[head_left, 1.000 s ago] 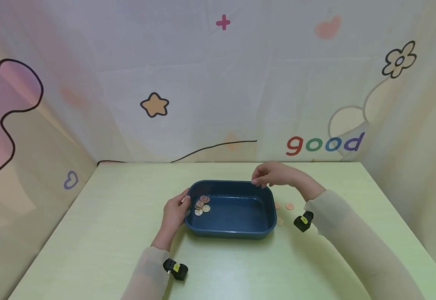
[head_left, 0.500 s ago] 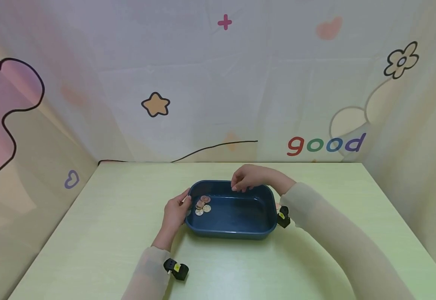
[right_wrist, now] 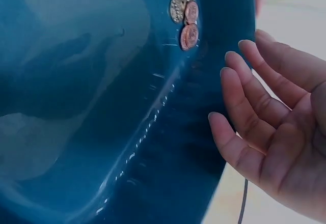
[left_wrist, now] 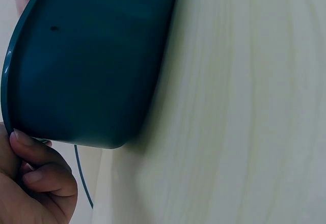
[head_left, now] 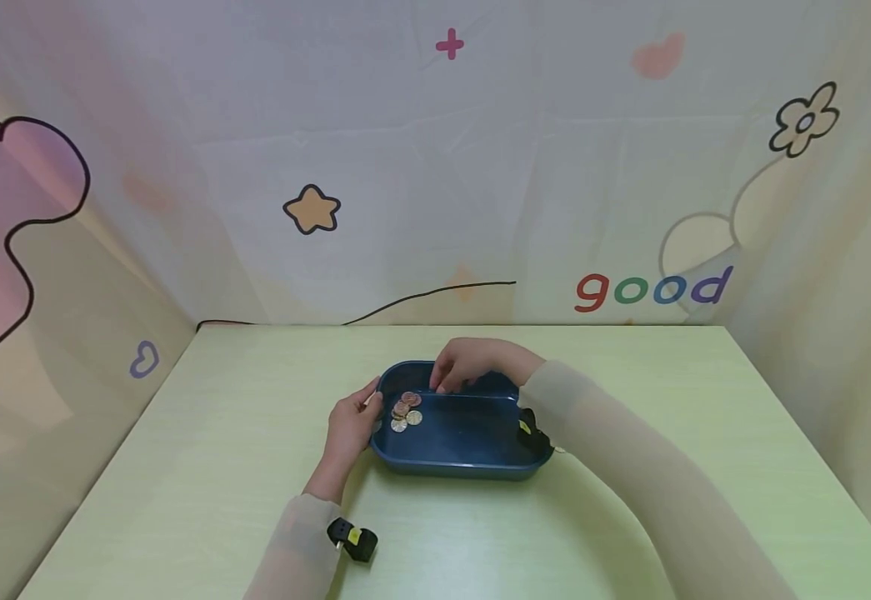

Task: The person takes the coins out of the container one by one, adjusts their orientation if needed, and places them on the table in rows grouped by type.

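Note:
A dark blue rectangular plastic container [head_left: 465,462] stands on the table, with several copper and pale gold coins [head_left: 407,408] in a cluster at its left end. My left hand [head_left: 348,429] grips the container's left rim, thumb on the near side, as the left wrist view also shows at close range. Over the far inside wall hangs my right hand [head_left: 468,362], with thumb and index fingertips drawn together and the other fingers [right_wrist: 239,86] loosely bent. I cannot tell whether a coin sits between those two fingertips. In the right wrist view the coins [right_wrist: 188,23] lie beyond the fingers.
A coin [head_left: 559,450] peeks out on the table just right of the container, partly behind the right sleeve. The pale table [head_left: 180,467] meets a printed curtain [head_left: 420,167] at the back and sides. Each wrist wears a small black camera [head_left: 352,540].
My right hand has travelled left and slightly down, from the container's far right corner to over its inside far wall. The left hand and the coins in the container stay put.

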A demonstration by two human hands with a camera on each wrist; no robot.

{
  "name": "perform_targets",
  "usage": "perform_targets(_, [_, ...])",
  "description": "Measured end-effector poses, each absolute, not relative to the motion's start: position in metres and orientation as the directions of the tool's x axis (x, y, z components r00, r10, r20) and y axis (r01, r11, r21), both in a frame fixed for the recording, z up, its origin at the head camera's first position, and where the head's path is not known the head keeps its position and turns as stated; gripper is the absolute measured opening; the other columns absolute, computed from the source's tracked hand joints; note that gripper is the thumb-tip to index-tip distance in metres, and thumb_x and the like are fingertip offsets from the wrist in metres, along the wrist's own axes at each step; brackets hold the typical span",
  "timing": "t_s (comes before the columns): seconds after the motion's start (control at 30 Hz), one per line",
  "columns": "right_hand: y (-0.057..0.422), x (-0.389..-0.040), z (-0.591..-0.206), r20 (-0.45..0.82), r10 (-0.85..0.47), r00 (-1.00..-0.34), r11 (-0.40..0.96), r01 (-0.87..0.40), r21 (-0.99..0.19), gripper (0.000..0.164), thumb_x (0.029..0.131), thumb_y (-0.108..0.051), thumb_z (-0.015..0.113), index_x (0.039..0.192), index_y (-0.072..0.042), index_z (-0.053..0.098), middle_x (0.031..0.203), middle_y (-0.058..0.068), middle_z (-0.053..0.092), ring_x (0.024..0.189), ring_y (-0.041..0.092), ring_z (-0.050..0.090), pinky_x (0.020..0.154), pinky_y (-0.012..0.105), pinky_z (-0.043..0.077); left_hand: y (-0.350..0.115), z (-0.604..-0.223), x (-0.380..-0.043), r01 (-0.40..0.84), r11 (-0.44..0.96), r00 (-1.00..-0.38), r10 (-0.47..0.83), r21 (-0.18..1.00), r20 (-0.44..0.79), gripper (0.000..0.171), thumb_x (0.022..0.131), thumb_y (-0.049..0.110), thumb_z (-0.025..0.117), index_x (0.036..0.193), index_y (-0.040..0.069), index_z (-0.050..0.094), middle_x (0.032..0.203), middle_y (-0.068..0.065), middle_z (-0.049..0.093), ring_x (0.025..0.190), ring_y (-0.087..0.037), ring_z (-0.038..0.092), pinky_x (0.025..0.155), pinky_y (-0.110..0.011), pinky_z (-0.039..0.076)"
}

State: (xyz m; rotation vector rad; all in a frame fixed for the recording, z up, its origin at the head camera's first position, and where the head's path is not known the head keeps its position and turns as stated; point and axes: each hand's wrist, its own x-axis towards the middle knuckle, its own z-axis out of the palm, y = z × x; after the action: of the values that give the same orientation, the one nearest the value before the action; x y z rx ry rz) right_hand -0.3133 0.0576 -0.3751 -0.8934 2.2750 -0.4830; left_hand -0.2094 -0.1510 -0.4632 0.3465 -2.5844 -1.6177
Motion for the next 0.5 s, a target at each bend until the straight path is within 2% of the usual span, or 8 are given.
perform_targets(0.17, [0.046, -0.315, -0.383, -0.429, -0.710, -0.558, 0.700, -0.489, -0.521, 0.024, 0.099, -0.015, 0.065, 0.118, -0.002, 0.073, 0.095, 0.004, 0.072, 0.076, 0.007, 0.059, 0.072, 0.025, 0.052, -0.151, -0.463, -0.209, -0.161, 0.417, -0.972, -0.227, 0.895, -0.069, 0.042, 0.104, 0.021, 0.056, 0.144, 0.011, 0.059, 0.066, 0.000, 0.050, 0.046, -0.007, 0.041, 0.047, -0.019, 0.040])
perform_targets(0.5, [0.026, -0.314, -0.407, -0.439, -0.694, -0.570, 0.714, -0.469, -0.519, 0.020, 0.096, -0.013, 0.069, 0.113, -0.004, 0.075, 0.104, 0.011, 0.077, 0.077, 0.008, 0.067, 0.067, 0.022, 0.052, -0.151, -0.461, -0.210, -0.160, 0.437, -0.972, -0.228, 0.885, -0.063, 0.041, 0.104, 0.021, 0.056, 0.143, 0.010, 0.060, 0.067, 0.000, 0.047, 0.051, -0.008, 0.042, 0.051, -0.021, 0.040])
